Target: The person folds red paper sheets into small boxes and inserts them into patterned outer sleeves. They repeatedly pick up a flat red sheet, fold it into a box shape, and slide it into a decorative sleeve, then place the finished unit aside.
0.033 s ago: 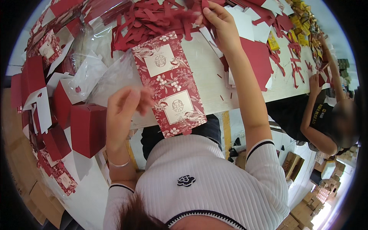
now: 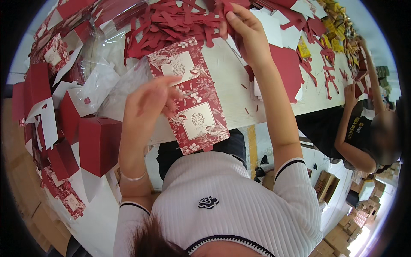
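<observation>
A flat printed carton (image 2: 200,99), red with white flowers, birds and two cream squares, lies lengthwise in front of me and overhangs the table's near edge. Over its left side is my left hand (image 2: 150,97), slightly blurred, index finger stretched out and the others loosely bent, with nothing visible in it. I cannot tell whether it touches the carton. Up by the pile of red paper strips (image 2: 171,28), my right hand (image 2: 247,34) is closed, pinching a red paper piece (image 2: 227,7) between thumb and fingers.
Folded red boxes (image 2: 99,143) and clear plastic film (image 2: 124,88) crowd the left. Red and white card sheets (image 2: 284,70) lie beyond my right forearm. Yellow packets (image 2: 336,32) are heaped at the far right, where another person (image 2: 359,128) works.
My left hand has moved up and right, farther over the carton. The fingers of my right hand have drawn in, and the red blur beside them is gone.
</observation>
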### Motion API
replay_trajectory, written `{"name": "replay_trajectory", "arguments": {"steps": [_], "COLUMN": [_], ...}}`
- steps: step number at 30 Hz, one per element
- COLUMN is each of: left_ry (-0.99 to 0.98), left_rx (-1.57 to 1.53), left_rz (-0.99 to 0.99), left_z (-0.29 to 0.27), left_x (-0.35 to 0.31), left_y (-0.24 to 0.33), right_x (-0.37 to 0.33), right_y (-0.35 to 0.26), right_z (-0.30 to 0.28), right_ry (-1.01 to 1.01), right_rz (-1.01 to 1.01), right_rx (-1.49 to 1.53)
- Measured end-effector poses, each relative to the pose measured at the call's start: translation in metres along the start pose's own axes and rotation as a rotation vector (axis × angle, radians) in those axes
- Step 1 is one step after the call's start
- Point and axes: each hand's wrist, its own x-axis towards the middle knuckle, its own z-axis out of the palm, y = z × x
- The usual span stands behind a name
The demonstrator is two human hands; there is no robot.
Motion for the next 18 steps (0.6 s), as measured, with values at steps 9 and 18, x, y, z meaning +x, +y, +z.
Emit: {"name": "replay_trajectory", "arguments": {"steps": [9,18], "left_ry": [0.092,0.221], "left_rx": [-0.121,-0.103], "left_rz": [0.285,0.352], "left_z": [0.018,0.017], "left_x": [0.080,0.064], "left_y": [0.007,0.017], "right_x": [-0.030,-0.042], "right_y": [-0.035,-0.047], "right_z": [0.027,0.056], "right_ry": [-0.332,-0.243], "right_rz": [-0.182,-0.506], "right_rx": [-0.696,-0.779]}}
